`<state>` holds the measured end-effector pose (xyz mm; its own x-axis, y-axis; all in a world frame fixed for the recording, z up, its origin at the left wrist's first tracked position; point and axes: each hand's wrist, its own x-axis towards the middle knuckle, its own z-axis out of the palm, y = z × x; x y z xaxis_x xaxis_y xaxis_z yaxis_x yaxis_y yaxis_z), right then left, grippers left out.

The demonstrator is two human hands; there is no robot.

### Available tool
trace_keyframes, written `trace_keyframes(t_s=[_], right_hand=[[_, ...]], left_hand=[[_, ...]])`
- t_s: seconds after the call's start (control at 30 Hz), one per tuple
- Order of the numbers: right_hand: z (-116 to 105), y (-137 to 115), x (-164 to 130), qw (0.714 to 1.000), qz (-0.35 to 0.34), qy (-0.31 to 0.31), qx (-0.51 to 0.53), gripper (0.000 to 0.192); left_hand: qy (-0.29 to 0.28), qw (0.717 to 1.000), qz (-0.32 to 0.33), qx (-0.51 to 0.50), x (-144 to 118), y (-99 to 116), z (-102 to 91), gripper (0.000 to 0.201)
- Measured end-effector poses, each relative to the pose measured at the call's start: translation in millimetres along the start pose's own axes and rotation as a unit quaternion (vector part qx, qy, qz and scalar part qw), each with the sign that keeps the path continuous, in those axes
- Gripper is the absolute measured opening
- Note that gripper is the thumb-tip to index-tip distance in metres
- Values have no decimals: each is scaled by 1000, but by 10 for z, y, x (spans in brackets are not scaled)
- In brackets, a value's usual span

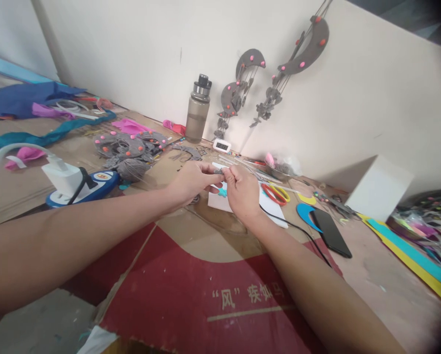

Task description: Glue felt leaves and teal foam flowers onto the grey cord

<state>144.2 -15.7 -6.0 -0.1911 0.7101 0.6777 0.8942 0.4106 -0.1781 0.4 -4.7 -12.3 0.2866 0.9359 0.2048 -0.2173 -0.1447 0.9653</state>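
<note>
Mid-frame, left hand (pixel 193 181) and right hand (pixel 241 191) both pinch a tiny grey felt piece (pixel 219 171); it looks light and floppy, best gripped by its edges.

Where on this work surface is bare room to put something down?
Bare patches: the red cardboard between the forearms, and the brown surface right of the phone. Crowded: around both hands, by the scissors, the grey felt pile and the power strip.
</note>
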Motion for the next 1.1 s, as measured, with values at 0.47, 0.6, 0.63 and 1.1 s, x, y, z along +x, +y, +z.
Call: trace_keyframes(t_s=[0.47,0.6,0.63,1.1], right_hand=[[-57,-82,13,993,14,-42,108,41],[-82,-110,19,988,13,-45,147,41],[-80,-113,16,988,16,-40,151,38],[-14,-61,10,947,121,-16,298,11]], left_hand=[[50,998,7,43,19,-16,5,6],[76,996,4,42,44,-6,-18,7],[81,996,5,41,48,-4,-25,7],[50,998,4,34,52,-22,-61,19]])
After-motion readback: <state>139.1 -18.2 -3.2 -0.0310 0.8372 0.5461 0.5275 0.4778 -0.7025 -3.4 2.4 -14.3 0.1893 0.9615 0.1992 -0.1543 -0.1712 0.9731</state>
